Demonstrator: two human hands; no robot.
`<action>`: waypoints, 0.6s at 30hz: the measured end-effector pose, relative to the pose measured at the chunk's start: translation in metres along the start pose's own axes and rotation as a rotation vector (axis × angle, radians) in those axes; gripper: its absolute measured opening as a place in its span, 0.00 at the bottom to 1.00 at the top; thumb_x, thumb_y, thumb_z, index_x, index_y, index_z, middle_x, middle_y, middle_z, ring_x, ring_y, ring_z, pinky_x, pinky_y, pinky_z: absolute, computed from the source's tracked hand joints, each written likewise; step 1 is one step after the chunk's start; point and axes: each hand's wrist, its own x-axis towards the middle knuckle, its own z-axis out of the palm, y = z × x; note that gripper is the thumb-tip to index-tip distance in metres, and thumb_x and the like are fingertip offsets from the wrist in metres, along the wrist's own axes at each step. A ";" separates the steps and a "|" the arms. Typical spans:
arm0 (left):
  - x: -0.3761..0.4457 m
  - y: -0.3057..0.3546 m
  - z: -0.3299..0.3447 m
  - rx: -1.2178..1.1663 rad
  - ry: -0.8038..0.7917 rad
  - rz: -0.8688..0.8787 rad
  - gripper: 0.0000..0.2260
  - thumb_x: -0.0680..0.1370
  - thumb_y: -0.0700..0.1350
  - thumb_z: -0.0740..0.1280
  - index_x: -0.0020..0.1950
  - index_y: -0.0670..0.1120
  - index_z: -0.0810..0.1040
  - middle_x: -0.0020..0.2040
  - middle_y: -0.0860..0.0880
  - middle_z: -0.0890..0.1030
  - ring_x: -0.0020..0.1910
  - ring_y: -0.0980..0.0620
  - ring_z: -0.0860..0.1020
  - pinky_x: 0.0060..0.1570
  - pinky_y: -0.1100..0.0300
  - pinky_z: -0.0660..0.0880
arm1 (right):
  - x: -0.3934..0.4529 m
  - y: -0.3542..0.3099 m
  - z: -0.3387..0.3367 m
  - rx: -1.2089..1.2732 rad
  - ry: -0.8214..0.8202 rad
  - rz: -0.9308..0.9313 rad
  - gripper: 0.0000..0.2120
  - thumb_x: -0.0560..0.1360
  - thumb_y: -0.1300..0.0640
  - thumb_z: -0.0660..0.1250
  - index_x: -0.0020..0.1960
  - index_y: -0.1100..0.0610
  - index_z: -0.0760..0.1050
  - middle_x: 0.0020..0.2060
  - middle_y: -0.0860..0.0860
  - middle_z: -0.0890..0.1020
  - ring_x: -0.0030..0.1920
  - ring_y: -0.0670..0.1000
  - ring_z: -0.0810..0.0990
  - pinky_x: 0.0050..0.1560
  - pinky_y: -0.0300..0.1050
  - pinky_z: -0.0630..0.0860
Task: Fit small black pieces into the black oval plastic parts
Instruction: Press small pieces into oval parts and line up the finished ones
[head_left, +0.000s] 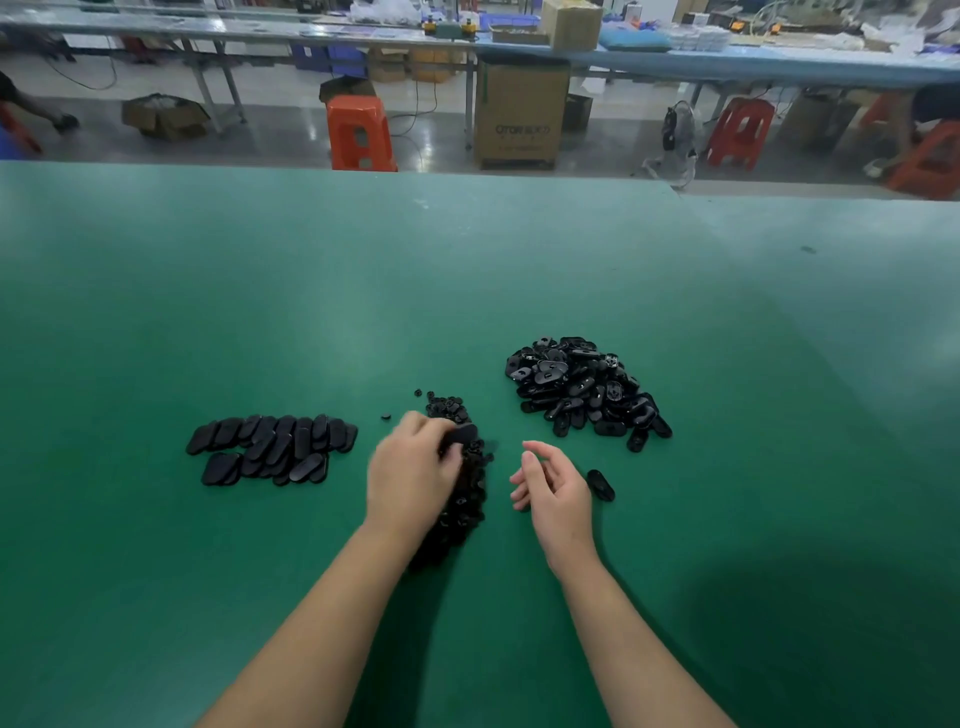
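My left hand (413, 470) grips a black oval plastic part (461, 434) above a long pile of small black pieces (462, 499) in the middle of the green table. My right hand (553, 486) hovers just right of that pile, fingers loosely curled, holding nothing. A single oval part (601, 485) lies by my right hand's outer edge. A loose heap of oval parts (584, 389) sits farther back on the right. Oval parts laid flat in overlapping rows (272, 448) lie to the left.
The green table (467, 270) stretches far ahead and to both sides. Beyond its far edge stand an orange stool (359, 132), a large cardboard box (521, 114) and other workbenches. A few stray small pieces (386, 416) lie left of the middle pile.
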 end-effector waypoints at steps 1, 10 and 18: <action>0.002 -0.014 -0.008 0.002 0.022 -0.071 0.11 0.77 0.48 0.71 0.58 0.48 0.83 0.49 0.50 0.78 0.37 0.48 0.78 0.38 0.56 0.77 | 0.000 0.000 0.000 -0.024 -0.006 -0.003 0.06 0.83 0.55 0.64 0.57 0.49 0.79 0.35 0.48 0.83 0.34 0.46 0.80 0.37 0.41 0.79; -0.008 -0.144 -0.070 0.066 0.268 -0.614 0.12 0.78 0.48 0.69 0.60 0.46 0.83 0.53 0.39 0.76 0.47 0.38 0.76 0.59 0.44 0.72 | -0.001 -0.002 0.002 -0.104 -0.006 -0.015 0.06 0.83 0.56 0.63 0.53 0.51 0.80 0.35 0.48 0.83 0.34 0.45 0.79 0.37 0.43 0.79; -0.007 -0.150 -0.071 0.030 0.267 -0.553 0.13 0.80 0.45 0.67 0.64 0.45 0.81 0.53 0.41 0.76 0.47 0.41 0.76 0.57 0.46 0.71 | -0.003 -0.004 0.003 -0.157 -0.006 -0.027 0.07 0.83 0.57 0.63 0.52 0.52 0.80 0.34 0.49 0.82 0.34 0.46 0.79 0.38 0.46 0.79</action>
